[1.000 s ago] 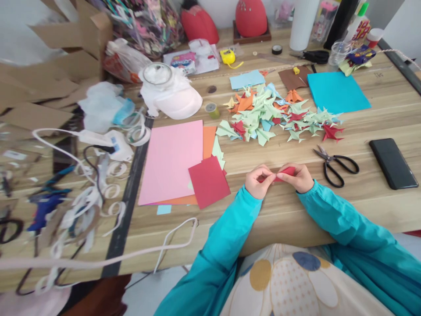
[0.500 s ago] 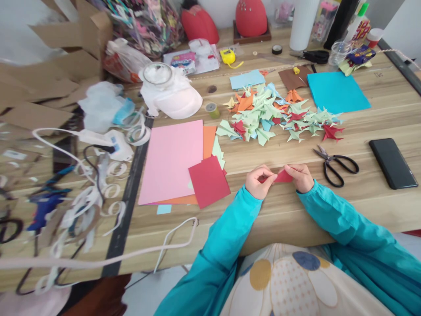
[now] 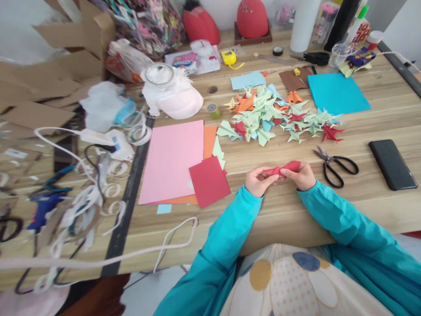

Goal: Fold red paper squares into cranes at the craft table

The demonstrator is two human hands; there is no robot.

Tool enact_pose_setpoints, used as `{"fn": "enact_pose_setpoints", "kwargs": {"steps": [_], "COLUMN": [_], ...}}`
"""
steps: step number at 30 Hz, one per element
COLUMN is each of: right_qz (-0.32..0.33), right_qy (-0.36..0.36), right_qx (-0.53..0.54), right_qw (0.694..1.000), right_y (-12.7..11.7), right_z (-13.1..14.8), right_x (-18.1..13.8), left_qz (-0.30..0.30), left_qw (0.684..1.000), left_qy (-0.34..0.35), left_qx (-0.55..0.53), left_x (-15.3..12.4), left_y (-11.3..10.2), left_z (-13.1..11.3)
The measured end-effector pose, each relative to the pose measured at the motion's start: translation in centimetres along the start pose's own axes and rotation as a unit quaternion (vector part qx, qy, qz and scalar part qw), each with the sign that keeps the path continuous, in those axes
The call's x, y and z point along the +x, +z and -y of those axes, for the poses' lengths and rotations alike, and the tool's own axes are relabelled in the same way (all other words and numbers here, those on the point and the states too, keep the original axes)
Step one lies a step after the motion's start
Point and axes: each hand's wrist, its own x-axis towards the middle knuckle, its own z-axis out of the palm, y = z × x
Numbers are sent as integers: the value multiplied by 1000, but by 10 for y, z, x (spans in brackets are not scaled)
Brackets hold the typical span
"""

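Both of my hands pinch one small folded piece of red paper (image 3: 287,167) just above the wooden table (image 3: 279,210). My left hand (image 3: 258,181) grips its left end, and my right hand (image 3: 301,176) grips its right part, fingers closed. A flat red paper sheet (image 3: 209,181) lies to the left of my left hand, on the edge of a pink sheet (image 3: 173,160) and an orange sheet (image 3: 209,141). A heap of folded paper shapes (image 3: 279,116) in green, red and orange lies beyond my hands. Black scissors (image 3: 337,166) lie to the right of my right hand.
A black phone (image 3: 392,164) lies at the right. A cyan sheet (image 3: 336,92) and a brown sheet (image 3: 294,78) lie at the back right. A white cap (image 3: 176,98), tape rolls (image 3: 138,131), cables (image 3: 98,259) and cardboard (image 3: 42,87) crowd the left side.
The red paper has been turned and pulled out longer between my hands, and my right hand has shifted slightly up with it. My left hand has barely moved.
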Motion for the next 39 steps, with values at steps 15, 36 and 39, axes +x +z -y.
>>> {"fn": "enact_pose_setpoints", "kwargs": {"steps": [15,36,39], "right_qz": [-30,-17,-15], "right_qy": [-61,-51,-40], "right_qx": [-27,-20,-14], "right_qw": [997,998,999], "right_y": [0,-3,-4], "right_z": [0,2,0], "right_x": [-3,0,1], "left_qz": [-36,-30,-21], "left_qw": [998,999,999], "left_qy": [43,27,12], "left_qx": [28,-18,-46], "left_x": [1,3,6], "left_y": [-1,-4,-7], "left_z": [-3,1,7]}}
